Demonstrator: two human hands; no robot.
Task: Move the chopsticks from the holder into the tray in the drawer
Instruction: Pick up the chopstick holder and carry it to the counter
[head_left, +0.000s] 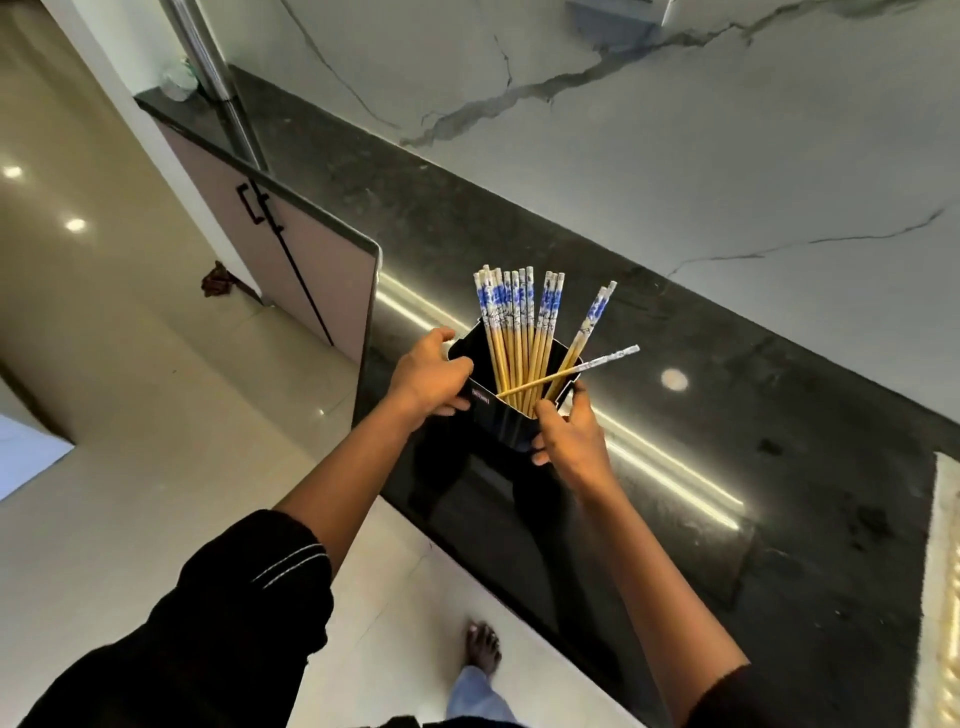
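Observation:
A black holder (506, 423) stands on the dark stone counter near its front edge. Several chopsticks (511, 332) with yellow shafts and blue-and-white tops stand in it, most upright, two leaning right, one lying almost flat across the rim. My left hand (428, 379) grips the holder's left side, fingers curled over its rim. My right hand (569, 439) grips the holder's right side, thumb on its front face. No drawer or tray is in view.
The black counter (675, 467) runs along a white marble wall (675, 130). A steel pipe (218, 78) rises at the counter's far left end. Below it stands a pale cabinet (291, 249) with black handles. My bare foot (483, 644) stands on the glossy tile floor.

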